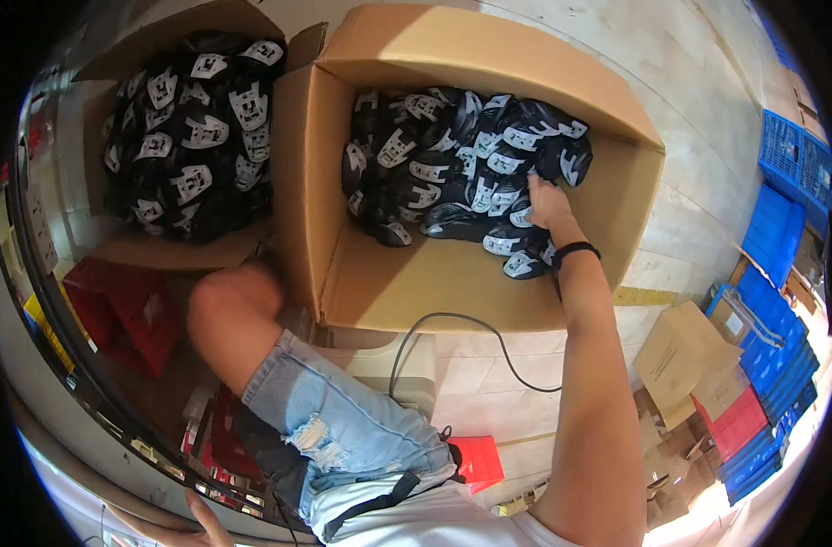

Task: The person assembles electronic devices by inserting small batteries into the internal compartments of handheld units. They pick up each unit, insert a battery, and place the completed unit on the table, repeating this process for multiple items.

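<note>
My right hand (548,205) reaches into the large open cardboard box (416,292), at the right side of a heap of rounded black pieces (452,219) with silver-white patterned tops. Its fingers look closed and point down against the pieces; their tips are hidden, so what they grip is unclear. A black band (575,251) circles that wrist. My left hand (206,524) shows only partly at the lower left edge, away from the boxes, thumb and fingers apart and nothing visible in it.
Left of the box, a second cardboard box (92,182) holds more such pieces. My bent knee (229,305) is close below it. A dark cable (462,316) loops below the large box. A red crate (124,310) stands at left; blue crates (771,237) and a carton (685,360) at right.
</note>
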A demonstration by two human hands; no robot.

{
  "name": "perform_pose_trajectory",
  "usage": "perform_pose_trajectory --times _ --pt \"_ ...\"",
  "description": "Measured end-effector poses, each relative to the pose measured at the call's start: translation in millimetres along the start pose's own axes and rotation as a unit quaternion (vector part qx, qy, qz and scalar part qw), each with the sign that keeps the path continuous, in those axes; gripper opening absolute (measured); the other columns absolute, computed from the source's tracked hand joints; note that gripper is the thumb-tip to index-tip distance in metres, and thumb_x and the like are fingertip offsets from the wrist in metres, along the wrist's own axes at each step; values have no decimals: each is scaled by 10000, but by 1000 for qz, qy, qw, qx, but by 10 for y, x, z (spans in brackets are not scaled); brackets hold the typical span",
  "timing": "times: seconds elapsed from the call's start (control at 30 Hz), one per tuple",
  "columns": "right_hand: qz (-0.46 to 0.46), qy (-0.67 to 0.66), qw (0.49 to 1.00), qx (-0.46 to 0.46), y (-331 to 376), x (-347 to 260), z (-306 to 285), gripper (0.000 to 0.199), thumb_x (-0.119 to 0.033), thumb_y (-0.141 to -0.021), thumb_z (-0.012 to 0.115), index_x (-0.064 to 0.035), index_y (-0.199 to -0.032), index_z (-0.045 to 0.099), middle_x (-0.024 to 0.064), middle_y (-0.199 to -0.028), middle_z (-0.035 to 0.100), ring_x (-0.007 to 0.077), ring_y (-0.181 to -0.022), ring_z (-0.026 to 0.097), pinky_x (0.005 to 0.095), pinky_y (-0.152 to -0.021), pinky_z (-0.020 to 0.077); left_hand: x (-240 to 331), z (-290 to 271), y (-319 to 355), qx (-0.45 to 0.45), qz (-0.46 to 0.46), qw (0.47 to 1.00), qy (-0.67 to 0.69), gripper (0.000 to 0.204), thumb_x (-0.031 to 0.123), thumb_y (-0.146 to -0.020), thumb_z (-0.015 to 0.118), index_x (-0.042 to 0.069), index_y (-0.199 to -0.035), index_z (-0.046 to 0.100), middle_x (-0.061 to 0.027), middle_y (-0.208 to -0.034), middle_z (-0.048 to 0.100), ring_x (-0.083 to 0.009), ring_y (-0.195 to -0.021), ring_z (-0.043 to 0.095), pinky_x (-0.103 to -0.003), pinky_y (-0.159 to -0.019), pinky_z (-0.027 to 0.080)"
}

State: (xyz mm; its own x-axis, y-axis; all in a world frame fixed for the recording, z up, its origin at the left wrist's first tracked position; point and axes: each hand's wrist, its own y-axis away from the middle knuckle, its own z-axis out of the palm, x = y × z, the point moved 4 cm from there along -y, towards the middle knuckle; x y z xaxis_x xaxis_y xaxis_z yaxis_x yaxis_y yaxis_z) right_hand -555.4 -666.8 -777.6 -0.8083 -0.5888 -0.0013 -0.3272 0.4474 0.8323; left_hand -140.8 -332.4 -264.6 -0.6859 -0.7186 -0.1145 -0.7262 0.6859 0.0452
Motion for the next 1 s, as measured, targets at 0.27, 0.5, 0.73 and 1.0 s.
perform_pose_trajectory --times 0.27,0.5,0.73,1.0 --pt "7 228 970 -86 -199 -81 248 774 -237 -702 806 -136 -1381 449 74 -1427 465 308 -1371 362 455 -1100 344 -83 -34 70 -18 -16 999 -26 1113 567 -805 699 -92 -1497 127 -372 -1356 400 -481 -1162 516 -575 -937 452" --pt "13 313 936 -162 -244 -152 326 472 -265 -968 528 -197 -1429 455 87 -1470 427 314 -1364 358 531 -1040 351 -136 -18 116 4 -44 999 -24 1106 562 -793 707 -121 -1475 167 -375 -1320 433 -483 -1128 545 -588 -903 467" --pt "19 268 931 -247 -324 -166 350 1171 -439 -490 946 -262 -1490 364 92 -1601 233 405 -1432 272 578 -1043 402 -139 -20 117 4 -30 998 -59 1144 603 -778 697 -135 -1472 165 -384 -1345 417 -483 -1133 542 -558 -927 462" --pt "133 247 924 -259 -557 -25 712 1159 -420 -484 947 -362 -1484 366 89 -1618 177 521 -1348 351 637 -902 487 -103 -15 95 9 -12 996 -88 1127 542 -778 737 -129 -1475 157 -377 -1328 436 -457 -1142 549 -537 -919 483"
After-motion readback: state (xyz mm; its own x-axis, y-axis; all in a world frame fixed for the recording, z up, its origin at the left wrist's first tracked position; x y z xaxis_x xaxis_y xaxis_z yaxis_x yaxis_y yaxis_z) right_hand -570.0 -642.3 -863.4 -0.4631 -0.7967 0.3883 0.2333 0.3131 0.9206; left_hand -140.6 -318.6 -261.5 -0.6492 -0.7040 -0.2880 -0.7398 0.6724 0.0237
